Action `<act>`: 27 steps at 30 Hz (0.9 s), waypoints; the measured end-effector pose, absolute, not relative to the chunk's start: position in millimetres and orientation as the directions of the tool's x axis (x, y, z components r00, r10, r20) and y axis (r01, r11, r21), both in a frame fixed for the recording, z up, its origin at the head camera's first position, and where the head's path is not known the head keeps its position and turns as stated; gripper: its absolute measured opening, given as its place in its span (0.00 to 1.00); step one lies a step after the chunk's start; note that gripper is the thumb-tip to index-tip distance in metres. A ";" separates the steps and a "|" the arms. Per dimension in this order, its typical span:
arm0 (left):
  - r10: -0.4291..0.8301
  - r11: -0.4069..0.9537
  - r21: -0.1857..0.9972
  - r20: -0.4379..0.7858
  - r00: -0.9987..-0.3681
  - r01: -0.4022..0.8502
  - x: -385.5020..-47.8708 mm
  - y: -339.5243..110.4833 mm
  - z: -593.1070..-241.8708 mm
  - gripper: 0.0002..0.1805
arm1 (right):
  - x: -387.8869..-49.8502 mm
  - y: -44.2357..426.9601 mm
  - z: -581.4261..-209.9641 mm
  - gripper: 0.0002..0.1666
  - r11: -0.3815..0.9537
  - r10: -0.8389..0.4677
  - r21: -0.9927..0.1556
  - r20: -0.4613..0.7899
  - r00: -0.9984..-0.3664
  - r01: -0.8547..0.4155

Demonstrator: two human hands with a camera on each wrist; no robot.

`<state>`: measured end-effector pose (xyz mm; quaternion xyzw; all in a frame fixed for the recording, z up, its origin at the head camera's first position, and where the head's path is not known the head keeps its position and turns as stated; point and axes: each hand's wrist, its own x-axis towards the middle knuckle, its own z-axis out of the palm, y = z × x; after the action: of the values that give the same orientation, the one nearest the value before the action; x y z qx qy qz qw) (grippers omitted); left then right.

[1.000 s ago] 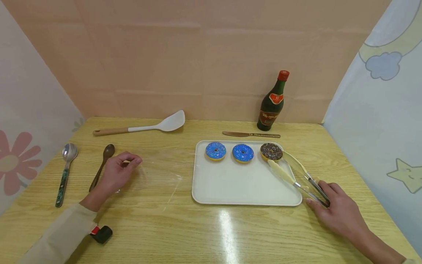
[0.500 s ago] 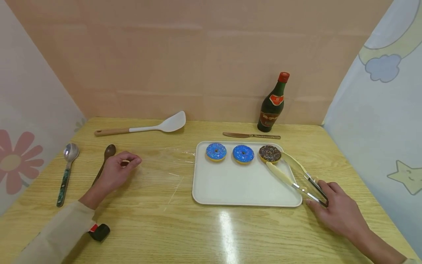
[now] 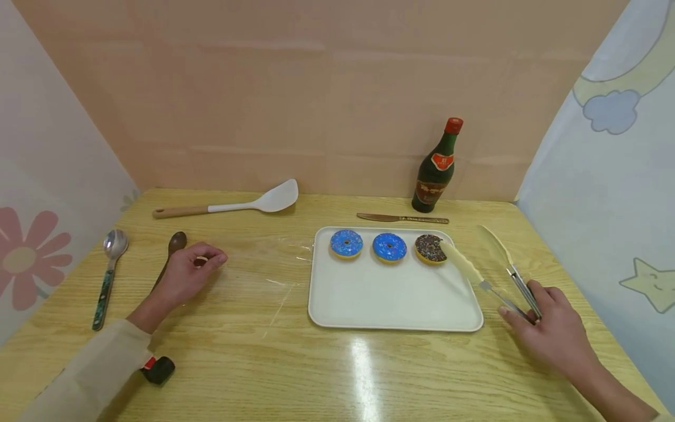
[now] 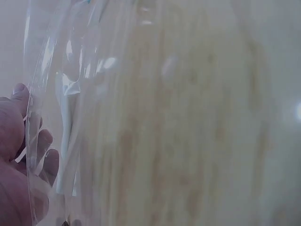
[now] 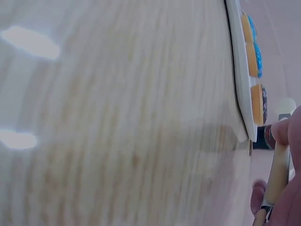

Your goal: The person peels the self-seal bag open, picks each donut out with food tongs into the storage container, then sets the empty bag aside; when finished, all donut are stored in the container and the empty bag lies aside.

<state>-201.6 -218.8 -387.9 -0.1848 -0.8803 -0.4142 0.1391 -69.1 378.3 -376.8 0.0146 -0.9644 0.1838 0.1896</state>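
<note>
Toward the left of the head view, my left hand (image 3: 187, 272) pinches a clear plastic bag (image 3: 258, 264) between thumb and fingertips; the bag is hard to make out against the wood but shows beside that hand in the left wrist view. My right hand (image 3: 554, 325) grips a pair of tongs (image 3: 519, 281) with cream-coloured tips spread apart. One tip overlaps the edge of a chocolate donut (image 3: 428, 249) with sprinkles; contact is unclear. The other tip is beyond the tray's right side. Two blue sprinkled donuts (image 3: 389, 247) sit in line with it on the white tray (image 3: 390, 299).
Behind the tray lie a copper-coloured knife (image 3: 402, 218) and an upright dark green bottle (image 3: 436, 167). A white spatula (image 3: 232, 203) with a wooden handle rests at the back left. A metal spoon (image 3: 111, 264) and a brown spoon (image 3: 176, 243) lie left, the latter partly behind my left hand.
The tongs have spread wider and shifted right, away from the chocolate donut, which has moved slightly on the tray and lies there free on its right side. My left hand stays put.
</note>
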 end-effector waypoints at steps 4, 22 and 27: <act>0.219 0.594 0.670 0.399 -0.891 0.446 -201.2 -221.0 -388.0 0.04 | -72.9 388.4 -376.8 0.37 0.926 0.115 -0.378 0.346 -0.931 -0.026; 0.306 0.685 0.494 0.471 -0.827 0.535 -207.8 -219.7 -388.5 0.03 | -83.5 407.9 -392.5 0.43 0.909 0.258 -0.380 0.187 -0.948 0.172; 0.351 0.724 0.427 0.449 -0.822 0.542 -206.7 -219.1 -386.9 0.03 | -84.6 410.1 -394.8 0.45 0.914 0.235 -0.376 0.181 -0.955 0.154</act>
<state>-206.7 -219.1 -386.9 -0.2447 -0.9126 -0.2795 0.1709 -84.6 410.1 -394.8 -0.1000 -0.9718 0.1822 0.1118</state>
